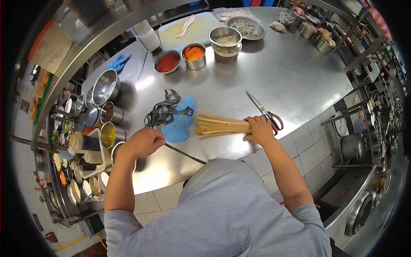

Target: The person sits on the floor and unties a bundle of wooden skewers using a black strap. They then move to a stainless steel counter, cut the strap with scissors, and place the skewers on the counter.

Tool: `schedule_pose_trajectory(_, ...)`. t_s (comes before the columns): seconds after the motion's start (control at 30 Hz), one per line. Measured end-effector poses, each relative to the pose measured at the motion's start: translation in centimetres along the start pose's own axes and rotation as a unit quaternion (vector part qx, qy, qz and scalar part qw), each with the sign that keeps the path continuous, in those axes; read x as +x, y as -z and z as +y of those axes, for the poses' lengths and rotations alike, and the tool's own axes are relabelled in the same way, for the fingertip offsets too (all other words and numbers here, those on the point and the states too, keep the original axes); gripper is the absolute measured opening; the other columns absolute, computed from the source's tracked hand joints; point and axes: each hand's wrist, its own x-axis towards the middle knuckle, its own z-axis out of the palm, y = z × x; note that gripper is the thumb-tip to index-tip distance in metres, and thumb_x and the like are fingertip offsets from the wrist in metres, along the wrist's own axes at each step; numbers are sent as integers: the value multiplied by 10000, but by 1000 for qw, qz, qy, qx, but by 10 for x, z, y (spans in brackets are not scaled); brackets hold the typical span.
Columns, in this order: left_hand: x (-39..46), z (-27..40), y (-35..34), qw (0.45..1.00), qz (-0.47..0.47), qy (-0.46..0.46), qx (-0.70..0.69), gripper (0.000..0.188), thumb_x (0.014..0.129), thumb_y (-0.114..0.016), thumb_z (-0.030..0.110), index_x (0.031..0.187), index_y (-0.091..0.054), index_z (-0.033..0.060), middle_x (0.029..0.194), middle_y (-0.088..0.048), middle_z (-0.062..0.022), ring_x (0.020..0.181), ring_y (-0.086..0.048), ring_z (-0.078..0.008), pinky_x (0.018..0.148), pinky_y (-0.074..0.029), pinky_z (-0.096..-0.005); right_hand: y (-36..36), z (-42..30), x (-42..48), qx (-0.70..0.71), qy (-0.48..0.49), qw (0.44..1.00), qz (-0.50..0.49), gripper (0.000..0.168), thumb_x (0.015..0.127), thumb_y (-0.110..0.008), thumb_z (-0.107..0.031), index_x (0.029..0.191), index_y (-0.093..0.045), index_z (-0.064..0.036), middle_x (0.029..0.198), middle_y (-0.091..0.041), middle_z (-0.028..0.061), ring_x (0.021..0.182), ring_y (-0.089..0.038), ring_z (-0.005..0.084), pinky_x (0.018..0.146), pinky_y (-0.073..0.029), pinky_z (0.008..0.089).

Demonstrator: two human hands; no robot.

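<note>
A bundle of dry, straw-coloured stalks point(223, 125) lies on the steel table, with my right hand point(260, 129) gripping its right end. Beside that hand rest scissors point(262, 108) with black and red handles, their blades pointing away from me. My left hand point(147, 143) is closed on one end of a thin dark strip point(184, 153), which runs across the table towards my belly. Just beyond my left hand lie tangled black plastic strips point(162, 110). They partly overlap a flat blue piece, perhaps a glove or cloth point(179, 125).
Steel bowls point(106, 86), sauce bottles point(84, 142) and containers crowd the left side. Further back stand a bowl of red food point(167, 61), a pot of orange slices point(193, 56), stacked bowls point(225, 43) and a cutting board point(189, 29). A blue glove point(118, 62) lies at the back left.
</note>
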Motion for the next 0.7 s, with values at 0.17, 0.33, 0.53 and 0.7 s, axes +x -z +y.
schedule_pose_trajectory(0.17, -20, 64, 50, 997, 13, -68, 21, 143, 859, -710, 166, 859, -722, 23, 826, -712, -142, 786, -676, -361, 718, -528, -439, -12, 6, -5, 11, 17, 997, 73, 720, 672, -885, -467, 1259, -596, -167, 1146, -625, 45, 1156, -544, 246, 974, -404, 460)
schedule_pose_trajectory(0.33, -26, 98, 56, 981, 103, -160, 26, 91, 833, -741, 129, 825, -713, 43, 771, -677, -113, 757, -649, -336, 680, -504, -424, 3, -10, -8, 14, 43, 991, 130, 816, 686, -880, -485, 1364, -568, -154, 1287, -577, 117, 1269, -492, 324, 1104, -339, 526)
schedule_pose_trajectory(0.53, -3, 149, 80, 937, 200, -276, 74, 114, 797, -784, 103, 878, -710, 72, 737, -630, -82, 716, -614, -309, 648, -472, -419, 54, -118, -27, 681, 205, 702, -29, 671, 914, -744, -429, 1433, -515, -70, 1339, -587, 177, 1248, -574, 305, 1026, -480, 429)
schedule_pose_trajectory(0.7, -5, 129, 126, 942, 233, -188, 150, 197, 786, -790, 61, 968, -714, 53, 805, -674, -120, 720, -626, -267, 679, -478, -376, 87, -67, -98, 739, -37, 672, -33, 282, 1033, -596, -235, 1218, -599, -23, 902, -663, 70, 806, -649, 178, 698, -529, 312)
